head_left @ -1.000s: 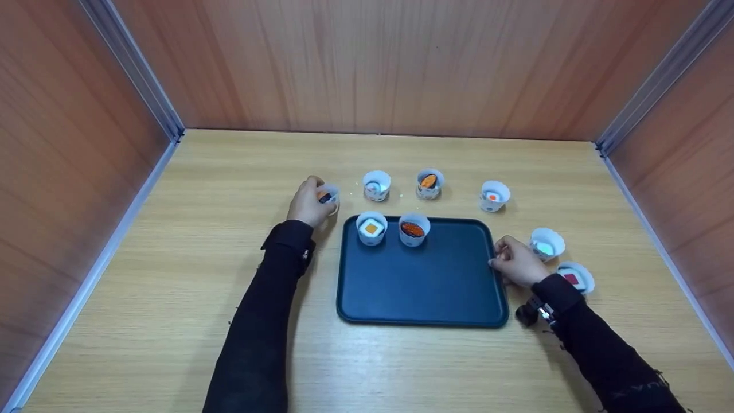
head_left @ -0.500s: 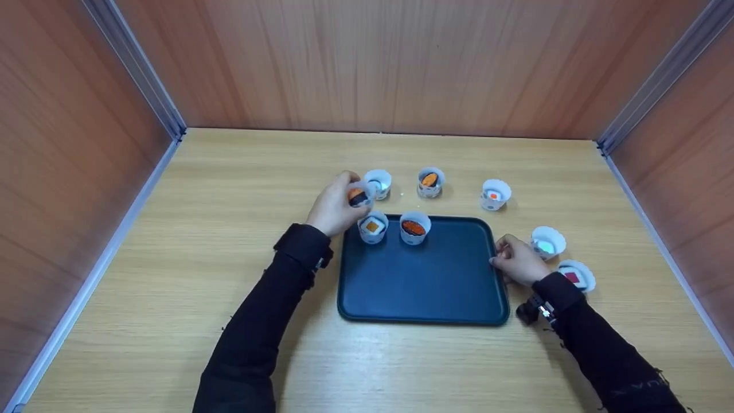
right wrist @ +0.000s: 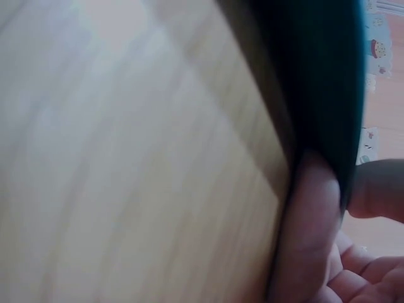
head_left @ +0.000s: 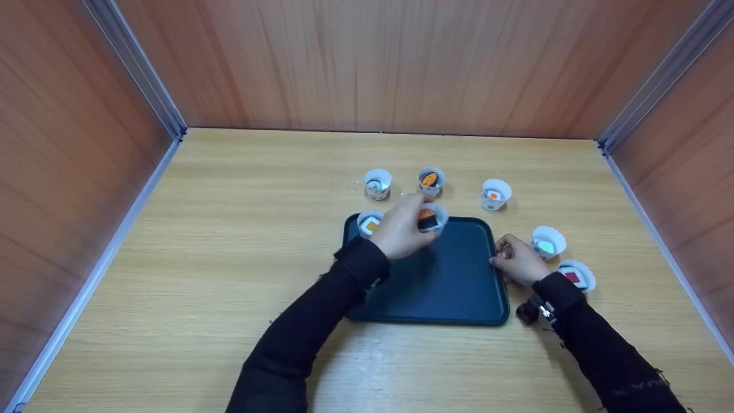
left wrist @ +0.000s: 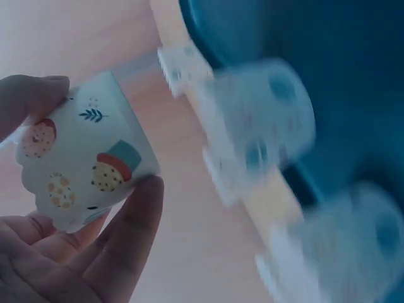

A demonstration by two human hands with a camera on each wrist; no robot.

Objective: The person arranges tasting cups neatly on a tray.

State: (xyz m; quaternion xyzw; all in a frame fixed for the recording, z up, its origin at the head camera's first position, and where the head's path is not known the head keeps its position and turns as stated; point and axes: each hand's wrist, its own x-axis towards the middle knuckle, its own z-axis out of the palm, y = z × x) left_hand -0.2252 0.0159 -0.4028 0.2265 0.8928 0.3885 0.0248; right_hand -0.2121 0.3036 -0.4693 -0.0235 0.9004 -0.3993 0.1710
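My left hand (head_left: pixel 402 228) holds a paper cup (head_left: pixel 438 215) above the back part of the dark tray (head_left: pixel 453 287). An orange and black piece lies inside it. The left wrist view shows printed cupcakes and cookies on the held cup (left wrist: pixel 88 151), gripped between thumb and fingers. Beside the hand, a cup with a white and yellow piece (head_left: pixel 369 223) stands at the tray's back left corner. Another cup on the tray, seen earlier, is hidden by the left hand in the head view. My right hand (head_left: pixel 519 261) pinches the tray's right rim (right wrist: pixel 325 95).
Behind the tray stand a cup with a pale piece (head_left: pixel 377 184), a cup with an orange piece (head_left: pixel 430 182) and a cup with a red-orange piece (head_left: pixel 495 195). Two more cups, one greenish inside (head_left: pixel 547 242), one with a dark red piece (head_left: pixel 578 275), flank the right hand. Wooden walls (head_left: pixel 378 69) enclose the table.
My left hand has lifted the cup from the table left of the tray and carried it right, over the tray's back edge. The right hand has stayed at the tray's rim.
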